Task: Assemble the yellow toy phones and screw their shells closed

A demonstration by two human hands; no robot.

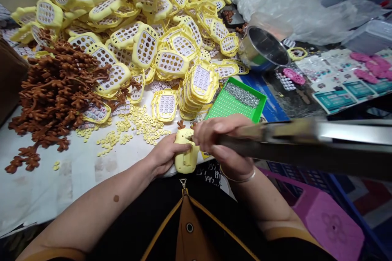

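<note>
My left hand [163, 155] is wrapped round a yellow toy phone shell [185, 153] with small brown antlers on top, held at the table's near edge. My right hand [225, 144] is closed against the shell's right side, gripping a long grey tool [306, 142] that runs off to the right, blurred. A large heap of yellow keypad shells [147, 28] fills the table behind. A pile of brown antler pieces [55, 89] lies to the left. Small yellow buttons [137, 126] are scattered just beyond my left hand.
A green tray [259, 104] holding silvery small parts sits just beyond my right hand. Behind it stands a steel bowl [263, 47], with clear plastic bags [294, 4] and pink pieces [372, 67] at the right. A purple stool [330, 220] stands at lower right.
</note>
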